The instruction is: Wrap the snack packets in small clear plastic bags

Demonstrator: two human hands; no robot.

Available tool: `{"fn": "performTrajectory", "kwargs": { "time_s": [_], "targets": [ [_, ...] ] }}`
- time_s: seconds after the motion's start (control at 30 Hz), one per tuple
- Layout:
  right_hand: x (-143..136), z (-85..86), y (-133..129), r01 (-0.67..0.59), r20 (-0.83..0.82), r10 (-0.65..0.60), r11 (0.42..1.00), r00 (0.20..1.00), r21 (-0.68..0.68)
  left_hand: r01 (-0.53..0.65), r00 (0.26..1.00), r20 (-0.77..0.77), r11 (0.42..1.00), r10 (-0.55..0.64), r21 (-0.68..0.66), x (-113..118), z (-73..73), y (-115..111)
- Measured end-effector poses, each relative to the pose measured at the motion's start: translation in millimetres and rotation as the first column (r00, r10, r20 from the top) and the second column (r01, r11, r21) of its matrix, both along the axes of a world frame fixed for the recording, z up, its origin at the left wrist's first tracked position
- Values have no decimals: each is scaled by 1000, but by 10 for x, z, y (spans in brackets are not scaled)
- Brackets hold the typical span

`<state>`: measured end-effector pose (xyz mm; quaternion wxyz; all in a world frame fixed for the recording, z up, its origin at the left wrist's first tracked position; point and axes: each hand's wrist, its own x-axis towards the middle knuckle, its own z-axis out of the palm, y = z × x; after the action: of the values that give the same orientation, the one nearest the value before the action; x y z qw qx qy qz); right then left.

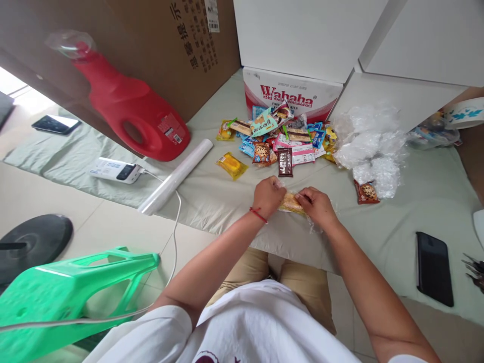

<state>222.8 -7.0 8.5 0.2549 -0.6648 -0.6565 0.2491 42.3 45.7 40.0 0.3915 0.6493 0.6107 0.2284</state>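
A yellow-wrapped snack [292, 202] lies between my two hands near the front edge of the cloth-covered surface, with clear plastic film around it. My left hand [269, 195], with a red string at the wrist, pinches the film at the snack's left end. At the right end, the fingers of my right hand [316, 204] are closed on the film, and a loose end of it hangs below. Just beyond my hands sit a dark brown packet [285, 162] and a heap of colourful wrapped snacks [298, 154]. Another yellow packet [232, 166] rests to the left.
A clear film roll [177, 176], red jug [132, 108] and power bank [115, 170] with a cable are on the left. Bunched film [372, 143] and a black phone [434, 268] are on the right. Behind the heap stands a Wahaha box [291, 93].
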Motion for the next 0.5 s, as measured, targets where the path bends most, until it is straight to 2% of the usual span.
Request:
{"fn": "performTrajectory", "kwargs": {
  "time_s": [0.1,0.17,0.3,0.37,0.43,0.5],
  "targets": [
    [11,26,15,-25,-21,24,1000,999,-5,125,973,-207,989,-106,79,205,85,-186],
    [44,49,42,-37,-69,34,999,997,-40,205,934,-323,971,-155,127,267,91,-292],
    [212,87,177,-130,-301,58,966,952,-224,358,854,-478,899,-207,251,237,11,-417],
    [336,102,277,-173,-364,57,940,930,-294,442,800,-552,853,-234,277,203,-39,-451],
    [462,129,364,-115,-295,15,938,955,-326,506,750,-606,819,-264,269,183,-77,-482],
    [570,172,406,38,-107,-67,967,992,-254,545,723,-626,797,-292,258,177,-91,-510]
  ]
}}
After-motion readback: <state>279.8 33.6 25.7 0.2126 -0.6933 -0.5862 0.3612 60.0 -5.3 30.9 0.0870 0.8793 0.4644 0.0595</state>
